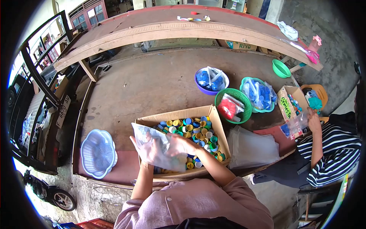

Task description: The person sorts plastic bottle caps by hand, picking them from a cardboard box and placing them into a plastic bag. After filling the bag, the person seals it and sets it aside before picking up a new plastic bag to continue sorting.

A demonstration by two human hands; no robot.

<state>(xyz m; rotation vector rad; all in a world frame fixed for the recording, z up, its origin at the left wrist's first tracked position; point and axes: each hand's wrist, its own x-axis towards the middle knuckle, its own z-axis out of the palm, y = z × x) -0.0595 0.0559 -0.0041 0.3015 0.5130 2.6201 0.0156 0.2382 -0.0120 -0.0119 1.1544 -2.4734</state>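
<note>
A clear plastic bag is held between both hands, above the left part of a cardboard box. Many bottle caps in blue, yellow, green and white lie in the box. My left hand is at the bag's left side, partly seen through the plastic, its fingers blurred. On the bag's right side is my right hand, also smeared by motion. Whatever is inside the bag is too blurred to make out. Flat clear bags lie in a stack just right of the box.
A pale blue basket stands at the left. Behind the box are a purple-rimmed bowl, a green basket and a turquoise basket with bagged caps. At the right, a co-worker's hand is near another box. A raised shelf crosses behind.
</note>
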